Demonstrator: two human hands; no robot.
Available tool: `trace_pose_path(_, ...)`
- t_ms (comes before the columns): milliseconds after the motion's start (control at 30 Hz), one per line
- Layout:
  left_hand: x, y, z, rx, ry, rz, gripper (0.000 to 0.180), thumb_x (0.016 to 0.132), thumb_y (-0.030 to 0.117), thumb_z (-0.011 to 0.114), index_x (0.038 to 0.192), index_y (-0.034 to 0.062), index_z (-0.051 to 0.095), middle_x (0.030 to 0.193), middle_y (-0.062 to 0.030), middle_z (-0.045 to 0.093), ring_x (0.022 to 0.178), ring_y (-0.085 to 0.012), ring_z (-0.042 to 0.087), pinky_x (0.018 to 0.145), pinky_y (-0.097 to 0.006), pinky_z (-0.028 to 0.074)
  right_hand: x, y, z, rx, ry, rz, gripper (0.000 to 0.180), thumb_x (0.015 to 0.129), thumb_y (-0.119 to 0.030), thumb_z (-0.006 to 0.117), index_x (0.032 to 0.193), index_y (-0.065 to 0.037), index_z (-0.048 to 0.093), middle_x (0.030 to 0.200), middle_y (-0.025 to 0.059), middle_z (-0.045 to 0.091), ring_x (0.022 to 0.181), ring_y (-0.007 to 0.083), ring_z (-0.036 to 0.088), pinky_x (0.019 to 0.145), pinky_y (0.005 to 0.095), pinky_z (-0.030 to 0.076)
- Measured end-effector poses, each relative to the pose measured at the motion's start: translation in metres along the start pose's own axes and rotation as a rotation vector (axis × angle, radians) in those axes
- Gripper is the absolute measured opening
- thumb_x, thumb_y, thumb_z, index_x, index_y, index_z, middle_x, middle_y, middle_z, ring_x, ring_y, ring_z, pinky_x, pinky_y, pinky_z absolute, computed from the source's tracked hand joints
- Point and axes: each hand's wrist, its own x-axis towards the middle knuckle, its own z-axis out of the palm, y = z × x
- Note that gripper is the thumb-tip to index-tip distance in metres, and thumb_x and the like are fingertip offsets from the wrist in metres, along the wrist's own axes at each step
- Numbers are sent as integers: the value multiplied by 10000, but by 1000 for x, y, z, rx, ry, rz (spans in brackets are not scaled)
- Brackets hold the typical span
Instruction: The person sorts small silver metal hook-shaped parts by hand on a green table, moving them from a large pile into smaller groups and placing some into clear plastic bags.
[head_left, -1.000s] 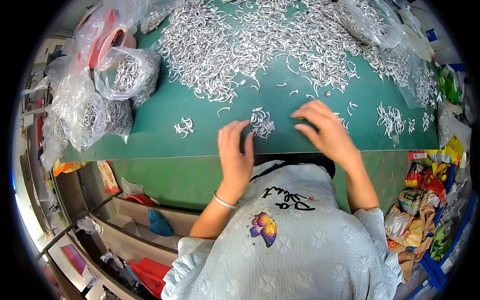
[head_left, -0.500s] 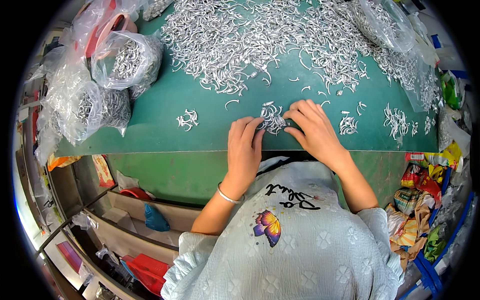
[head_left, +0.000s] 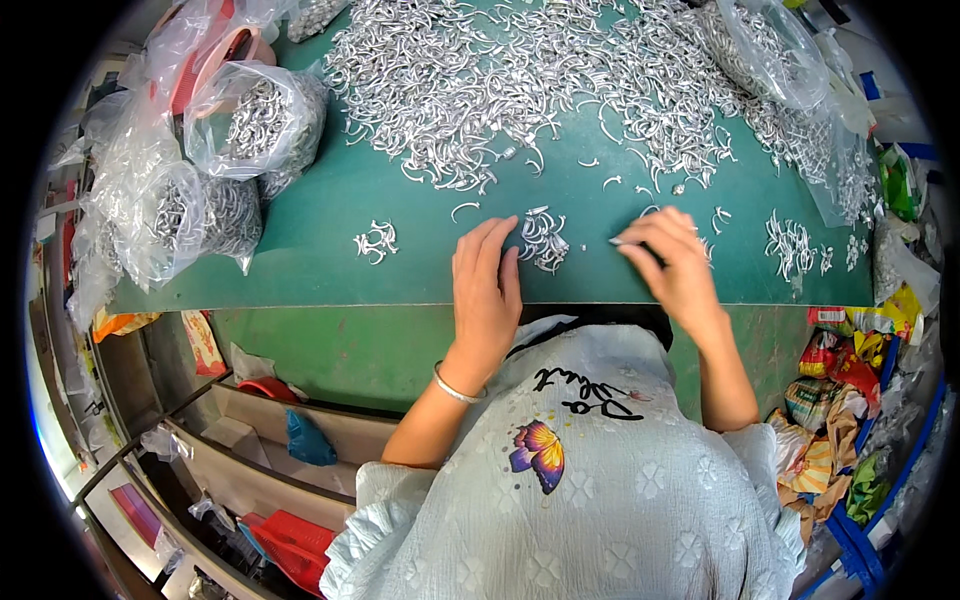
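A small pile of curved silvery metal pieces [head_left: 543, 240] lies near the front of the green tabletop [head_left: 340, 285]. My left hand [head_left: 487, 275] rests on its left side, fingers stretched and thumb slightly apart, holding nothing. To the right of the pile, my right hand [head_left: 675, 262] is over the table, thumb and forefinger pinched together. A tiny pale spot shows at those fingertips, too small to name. One tiny bit [head_left: 584, 247] lies between the pile and my right hand. Another small group of pieces, by the right hand's knuckles, is mostly hidden.
A large heap of the same pieces [head_left: 450, 90] covers the table's far side. Clear plastic bags filled with pieces [head_left: 260, 120] stand at the left. Smaller groups lie left [head_left: 376, 241] and right [head_left: 790, 245]. A filled bag [head_left: 770, 60] lies at the far right.
My right hand has left the small pile and moved right, over the neighbouring group, with its fingers drawn into a pinch. My left hand has shifted slightly away from the pile.
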Motion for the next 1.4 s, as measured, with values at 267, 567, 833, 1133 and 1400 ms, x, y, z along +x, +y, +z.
trace_pose_path(267, 9, -4, 6, -29, 12, -5, 421, 865, -101, 554, 1269, 17, 533, 1154, -156, 640, 1059, -297, 615, 897, -366, 478, -19, 6, -49, -249, -5, 153, 180, 754, -22, 713, 924, -22, 655, 968, 106, 604, 924, 306, 553, 824, 390, 416)
trace_pose_path(567, -7, 3, -4, -36, 24, -86, 488, 821, -91, 631, 1281, 39, 530, 1140, -127, 628, 1007, -242, 614, 823, -322, 478, 29, -19, 26, -28, -134, -80, 271, 795, -19, 673, 1062, -26, 627, 1029, 114, 577, 973, 312, 546, 849, 417, 434)
trace_pose_path(833, -6, 12, -6, -22, -72, -71, 573, 758, -72, 714, 1287, 52, 531, 1204, -126, 584, 1021, -258, 598, 859, -338, 477, 35, -17, 34, -76, -89, -147, 185, 766, -22, 690, 940, -41, 629, 950, 84, 559, 919, 277, 527, 787, 382, 415)
trace_pose_path(1133, -8, 7, -12, -59, -117, -106, 561, 782, -85, 680, 1302, 52, 518, 1216, -120, 585, 1031, -253, 595, 851, -346, 480, 27, -3, 24, 142, -160, -100, 149, 765, -26, 697, 901, -43, 637, 936, 79, 558, 901, 288, 534, 779, 395, 436)
trace_pose_path(1400, -2, 10, -14, -161, -248, -92, 619, 782, -88, 666, 1351, 33, 456, 1258, -175, 548, 1130, -343, 532, 945, -400, 445, 43, -12, 40, 8, -85, -160, 160, 811, 42, 614, 968, 14, 621, 951, 132, 595, 932, 328, 577, 787, 406, 479)
